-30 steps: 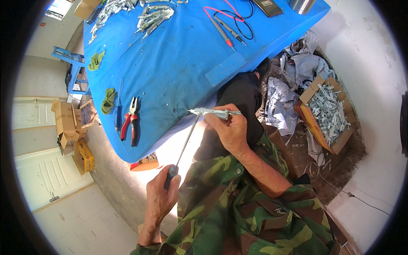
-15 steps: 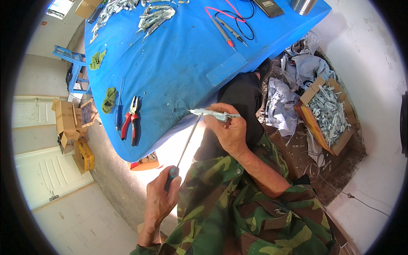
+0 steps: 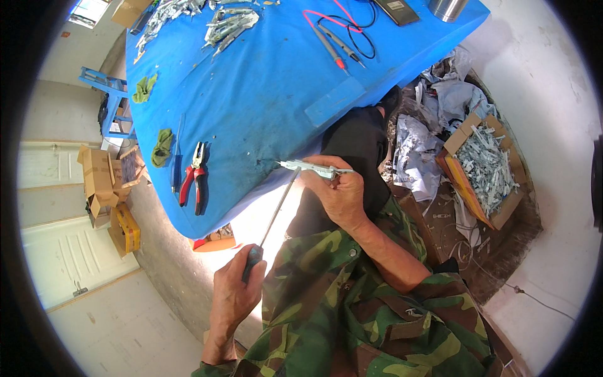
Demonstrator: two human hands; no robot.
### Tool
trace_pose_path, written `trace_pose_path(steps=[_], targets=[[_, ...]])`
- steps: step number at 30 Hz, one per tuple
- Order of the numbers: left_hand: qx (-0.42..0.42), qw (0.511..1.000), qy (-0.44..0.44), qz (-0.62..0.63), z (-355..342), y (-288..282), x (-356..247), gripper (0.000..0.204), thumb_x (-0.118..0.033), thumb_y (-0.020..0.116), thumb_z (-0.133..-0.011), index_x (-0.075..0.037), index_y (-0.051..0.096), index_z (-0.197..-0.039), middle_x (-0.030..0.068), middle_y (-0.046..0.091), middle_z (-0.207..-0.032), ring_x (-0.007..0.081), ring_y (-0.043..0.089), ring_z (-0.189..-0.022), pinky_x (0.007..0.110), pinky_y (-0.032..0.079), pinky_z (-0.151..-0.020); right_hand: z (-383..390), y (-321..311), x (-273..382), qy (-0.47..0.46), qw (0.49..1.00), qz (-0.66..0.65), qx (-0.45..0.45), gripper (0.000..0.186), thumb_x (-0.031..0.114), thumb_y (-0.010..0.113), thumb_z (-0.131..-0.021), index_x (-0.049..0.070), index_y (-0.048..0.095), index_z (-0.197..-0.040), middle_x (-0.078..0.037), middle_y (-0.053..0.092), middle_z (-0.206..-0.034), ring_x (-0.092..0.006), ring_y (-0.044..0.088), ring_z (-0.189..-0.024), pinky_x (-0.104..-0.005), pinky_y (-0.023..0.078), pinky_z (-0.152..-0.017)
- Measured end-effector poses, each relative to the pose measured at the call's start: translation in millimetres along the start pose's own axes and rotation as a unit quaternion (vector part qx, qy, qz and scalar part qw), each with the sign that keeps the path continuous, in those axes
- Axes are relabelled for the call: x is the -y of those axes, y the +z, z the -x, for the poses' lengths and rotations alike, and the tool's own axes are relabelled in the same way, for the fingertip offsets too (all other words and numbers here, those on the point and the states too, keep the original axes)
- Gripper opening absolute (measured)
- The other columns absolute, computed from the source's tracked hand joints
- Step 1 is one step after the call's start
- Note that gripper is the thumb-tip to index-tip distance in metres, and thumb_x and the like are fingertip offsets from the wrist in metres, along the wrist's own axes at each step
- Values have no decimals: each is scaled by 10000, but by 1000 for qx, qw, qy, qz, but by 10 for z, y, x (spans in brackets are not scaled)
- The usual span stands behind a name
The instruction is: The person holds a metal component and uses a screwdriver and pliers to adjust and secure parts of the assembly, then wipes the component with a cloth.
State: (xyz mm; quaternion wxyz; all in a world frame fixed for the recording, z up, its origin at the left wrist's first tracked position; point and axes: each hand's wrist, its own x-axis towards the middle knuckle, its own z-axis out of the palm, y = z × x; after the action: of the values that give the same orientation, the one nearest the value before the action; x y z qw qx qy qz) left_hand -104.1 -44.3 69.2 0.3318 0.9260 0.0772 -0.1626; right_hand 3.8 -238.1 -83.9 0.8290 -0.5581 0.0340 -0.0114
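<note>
My left hand [image 3: 237, 281] is closed round the dark handle of a screwdriver [image 3: 278, 213], whose long metal shaft slants up and to the right. Its tip meets the underside of a slim, pale grey-white metal piece [image 3: 308, 167] with a thin pointed end to the left. My right hand [image 3: 339, 196] grips that piece over my lap, just off the near edge of the table. Part of the piece is hidden by my fingers. Red-and-black pliers [image 3: 193, 179] and a blue-handled screwdriver [image 3: 176, 164] lie on the cloth to the left.
A blue cloth [image 3: 251, 94] covers the table. On it are test probes [image 3: 336, 50], green rags [image 3: 161, 148] and a pile of metal pieces [image 3: 231, 26]. At the right, an open carton [image 3: 502, 217] holds many pale scraps beside grey plastic bags [image 3: 414, 157]. Cardboard boxes [image 3: 96, 179] stand at left.
My left hand has shifted slightly left and turned a little with the screwdriver. My right hand and the metal piece have hardly moved.
</note>
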Motion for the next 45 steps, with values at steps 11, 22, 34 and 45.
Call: trace_pose_path(steps=[11,22,34,45], targets=[[-31,998,26,-42,-13,63,52,252,-85,682,-972,16,629,-1197,206,718,-892,351,717,-749,385,570,-710,0,4,6,-12,1000,13,-2,226,20,760,-964,-63,687,-1161,-20,737,-921,-16,620,-780,-195,494,-643],[-102,986,70,-112,-46,432,376,365,-133,723,-937,-68,615,-1279,169,718,-948,356,725,-759,429,586,-691,-14,28,38,-6,1000,12,-15,183,17,739,-980,-62,684,-1136,-38,741,-922,-33,652,-800,-193,515,-656],[-170,914,202,-307,-201,75,299,402,-99,786,-905,-59,626,-1271,88,670,-874,261,695,-727,384,544,-583,-24,54,103,14,999,33,-18,171,5,723,-988,-59,685,-1142,-30,726,-930,-35,642,-812,-196,515,-670],[-57,957,149,-240,-303,-351,22,340,-97,736,-941,-26,650,-1262,157,726,-933,322,733,-754,402,576,-649,-73,9,26,19,999,-38,-18,211,6,697,-992,-72,633,-1177,-83,728,-969,-80,681,-848,-227,558,-723]])
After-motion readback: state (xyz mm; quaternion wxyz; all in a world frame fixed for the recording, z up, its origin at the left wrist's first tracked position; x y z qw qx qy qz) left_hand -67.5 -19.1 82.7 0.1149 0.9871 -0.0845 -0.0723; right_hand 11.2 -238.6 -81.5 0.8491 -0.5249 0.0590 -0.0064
